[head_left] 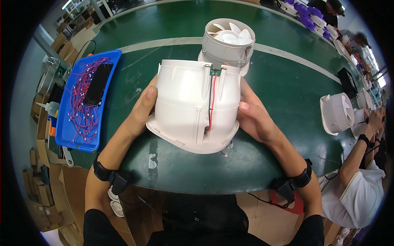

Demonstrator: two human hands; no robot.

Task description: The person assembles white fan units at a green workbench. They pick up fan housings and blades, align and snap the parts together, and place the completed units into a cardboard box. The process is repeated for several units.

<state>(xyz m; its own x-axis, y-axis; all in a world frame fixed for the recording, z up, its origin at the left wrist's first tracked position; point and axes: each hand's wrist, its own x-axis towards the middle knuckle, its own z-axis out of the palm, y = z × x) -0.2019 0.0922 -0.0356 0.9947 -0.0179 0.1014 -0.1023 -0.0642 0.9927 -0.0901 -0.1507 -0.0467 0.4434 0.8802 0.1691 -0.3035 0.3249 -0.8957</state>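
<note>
Between my two hands I hold up a white plastic fan housing [180, 102], its flared rim turned toward me. A small green circuit board [215, 70] sits at its top edge. From the board a black and a red wire [213, 102] run down the side into a hole. My left hand [143, 107] grips the left side with its thumb on the wall. On the right side my right hand [255, 115] is closed round the housing, with most of its fingers hidden behind. Just beyond stands a second housing [223, 49] with white fan blades showing on top.
At the left a blue tray [61, 131] holds many red wires with white plugs and a black phone [98, 84]. A glue bottle [50, 107] stands beside it. Another fan unit [338, 114] rests at the right, near a co-worker's arm [355, 158]. Purple and white parts [305, 16] lie far right.
</note>
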